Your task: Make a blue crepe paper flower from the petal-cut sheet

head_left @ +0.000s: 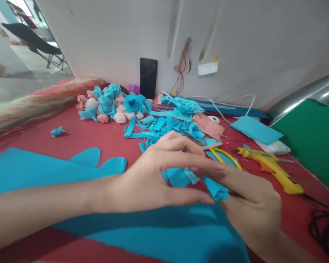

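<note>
My left hand reaches across from the left, thumb and fingers pinched toward a small rolled piece of blue crepe paper. My right hand comes from the lower right and pinches the same rolled piece from the other side. The roll continues into a large blue crepe sheet lying under both hands on the red table. Loose blue strips lie just behind the fingers.
A yellow glue gun lies to the right, with scissors with yellow handles nearer the middle. A heap of blue strips and a pile of blue, pink and white paper roses sit further back. A green board stands at the right.
</note>
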`<state>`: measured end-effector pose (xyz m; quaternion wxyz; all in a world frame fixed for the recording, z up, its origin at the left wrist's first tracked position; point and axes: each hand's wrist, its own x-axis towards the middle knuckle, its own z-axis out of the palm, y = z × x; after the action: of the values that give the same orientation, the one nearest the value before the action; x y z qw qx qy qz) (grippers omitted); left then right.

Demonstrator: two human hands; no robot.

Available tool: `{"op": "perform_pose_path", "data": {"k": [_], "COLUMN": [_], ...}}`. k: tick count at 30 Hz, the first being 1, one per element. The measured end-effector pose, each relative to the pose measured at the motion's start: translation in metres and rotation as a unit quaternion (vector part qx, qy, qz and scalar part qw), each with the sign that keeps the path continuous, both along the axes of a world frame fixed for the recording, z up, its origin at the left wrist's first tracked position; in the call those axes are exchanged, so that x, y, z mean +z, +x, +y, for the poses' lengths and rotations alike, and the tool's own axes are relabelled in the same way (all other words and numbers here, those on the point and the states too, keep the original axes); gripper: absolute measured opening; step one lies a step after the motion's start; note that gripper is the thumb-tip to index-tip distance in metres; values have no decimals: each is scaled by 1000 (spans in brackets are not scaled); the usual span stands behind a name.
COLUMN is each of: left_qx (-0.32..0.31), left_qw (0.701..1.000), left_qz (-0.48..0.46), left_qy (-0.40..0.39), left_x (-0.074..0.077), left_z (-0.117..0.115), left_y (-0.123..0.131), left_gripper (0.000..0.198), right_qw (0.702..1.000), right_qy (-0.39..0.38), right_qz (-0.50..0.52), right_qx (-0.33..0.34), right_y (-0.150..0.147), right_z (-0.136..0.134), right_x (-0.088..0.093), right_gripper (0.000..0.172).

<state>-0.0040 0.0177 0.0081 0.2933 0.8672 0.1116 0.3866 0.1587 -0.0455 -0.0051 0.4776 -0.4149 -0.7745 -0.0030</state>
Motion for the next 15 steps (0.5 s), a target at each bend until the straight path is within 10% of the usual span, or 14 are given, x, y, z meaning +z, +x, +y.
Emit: {"op": "perform_pose_path", "data": {"k": [15], "left_qx": [125], "left_qw": [942], "left_qz": [-74], "left_qy": [302], "left_x": [20], "left_z": [-5], "left_y": [-12], "left_gripper": [14], "right_qw": [999], "right_qy": [12], "right_qz": [34], "right_qx": [-20], "right_y": [-1], "right_z": [-1], "right_x": [-6], "right_gripper": [18]}}
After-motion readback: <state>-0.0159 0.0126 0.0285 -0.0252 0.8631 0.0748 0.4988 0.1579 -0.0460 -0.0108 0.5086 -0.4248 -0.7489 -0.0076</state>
